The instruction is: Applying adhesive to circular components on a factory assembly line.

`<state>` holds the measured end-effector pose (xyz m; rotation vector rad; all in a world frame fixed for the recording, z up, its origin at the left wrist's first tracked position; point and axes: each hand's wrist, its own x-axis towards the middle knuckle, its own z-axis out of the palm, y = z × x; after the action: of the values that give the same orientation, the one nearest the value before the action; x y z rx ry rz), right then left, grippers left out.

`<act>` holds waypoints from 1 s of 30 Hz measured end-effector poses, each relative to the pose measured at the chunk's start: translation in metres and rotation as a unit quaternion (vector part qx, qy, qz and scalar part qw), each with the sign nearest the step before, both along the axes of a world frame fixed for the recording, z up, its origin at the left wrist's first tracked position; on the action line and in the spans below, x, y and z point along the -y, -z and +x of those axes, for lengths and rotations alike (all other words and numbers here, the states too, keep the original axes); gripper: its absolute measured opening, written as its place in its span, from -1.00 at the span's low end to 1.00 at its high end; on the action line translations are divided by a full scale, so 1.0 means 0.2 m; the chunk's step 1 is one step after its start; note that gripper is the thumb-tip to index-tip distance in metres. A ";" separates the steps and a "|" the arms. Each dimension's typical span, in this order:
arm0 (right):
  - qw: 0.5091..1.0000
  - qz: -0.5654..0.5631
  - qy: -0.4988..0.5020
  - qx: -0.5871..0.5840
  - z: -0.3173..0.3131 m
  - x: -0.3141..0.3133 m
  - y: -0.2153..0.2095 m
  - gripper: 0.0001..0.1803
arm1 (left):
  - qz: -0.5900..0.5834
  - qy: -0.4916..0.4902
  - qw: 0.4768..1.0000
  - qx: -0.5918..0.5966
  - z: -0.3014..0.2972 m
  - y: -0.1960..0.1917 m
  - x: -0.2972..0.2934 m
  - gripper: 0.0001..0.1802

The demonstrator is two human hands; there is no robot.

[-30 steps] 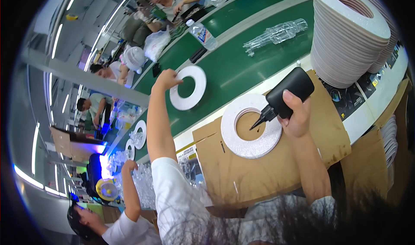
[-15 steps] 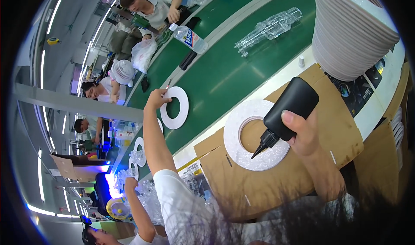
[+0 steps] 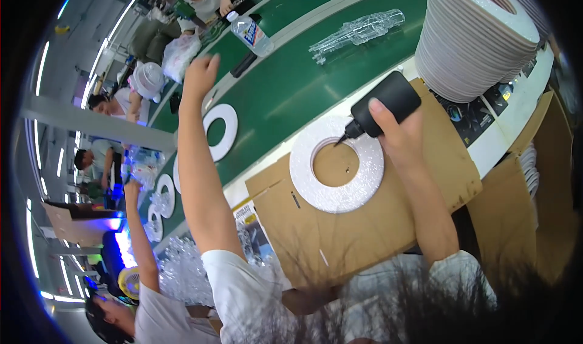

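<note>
One co-worker (image 3: 161, 313) in a pale shirt is at lower left, one arm stretched out. Next comes a heap of clear plastic parts (image 3: 182, 271). The person's left hand (image 3: 200, 77) is raised over the green surface (image 3: 285, 113); whether it holds anything, I cannot tell. Just right of that forearm, a flat white ring (image 3: 231, 128) lies on the green. Nearer the centre, a glossy white ring (image 3: 305, 169) lies on brown cardboard (image 3: 388, 216). Near its far inner edge points the nozzle of a black bottle (image 3: 398, 95), tilted in the right hand's (image 3: 405, 139) firm grasp. Farthest right stands a tall stack of white rings (image 3: 473, 52).
</note>
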<state>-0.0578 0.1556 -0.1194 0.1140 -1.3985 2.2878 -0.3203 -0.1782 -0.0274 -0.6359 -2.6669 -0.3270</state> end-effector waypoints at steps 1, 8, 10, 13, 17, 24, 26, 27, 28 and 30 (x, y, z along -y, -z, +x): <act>0.999 0.042 0.000 0.022 0.01 0.00 -0.02 -0.77 | 0.048 0.021 0.997 0.063 0.08 -0.09 -0.17 -0.53; 0.985 0.159 -0.034 0.059 0.05 0.15 -0.05 -0.68 | 0.160 0.298 0.940 0.049 1.02 -0.16 -0.92 -0.64; 0.965 0.252 -0.038 0.060 0.04 0.15 0.00 -0.67 | 0.164 0.291 0.942 0.038 1.12 -0.08 -0.96 -0.63; 0.971 0.234 -0.014 -0.047 0.05 0.30 0.01 -0.76 | 0.179 0.254 0.950 0.019 1.16 0.02 -0.94 -0.66; 0.947 0.315 -0.064 0.001 0.05 0.33 0.03 -0.83 | 0.309 0.156 0.935 0.073 1.14 0.11 -0.87 -0.58; 0.924 0.376 -0.058 -0.018 0.03 0.35 0.06 -0.80 | 0.284 0.149 0.947 0.028 1.15 0.13 -0.83 -0.72; 0.925 0.375 -0.052 -0.036 0.05 0.36 0.06 -0.79 | 0.281 0.142 0.949 0.031 1.16 0.12 -0.82 -0.74; 0.929 0.365 -0.056 -0.030 0.05 0.36 0.06 -0.79 | 0.276 0.138 0.950 0.034 1.17 0.12 -0.82 -0.75; 0.933 0.355 -0.056 -0.026 0.06 0.36 0.05 -0.79 | 0.278 0.136 0.950 0.032 1.17 0.11 -0.82 -0.75; 0.932 0.357 -0.061 -0.016 0.05 0.37 0.06 -0.86 | 0.270 0.140 0.952 0.042 1.17 0.11 -0.81 -0.75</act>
<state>-0.0470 0.0811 -0.1319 0.4697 -2.1876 1.7373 -0.0860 -0.0157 -0.0486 -0.8229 -2.3887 -1.1348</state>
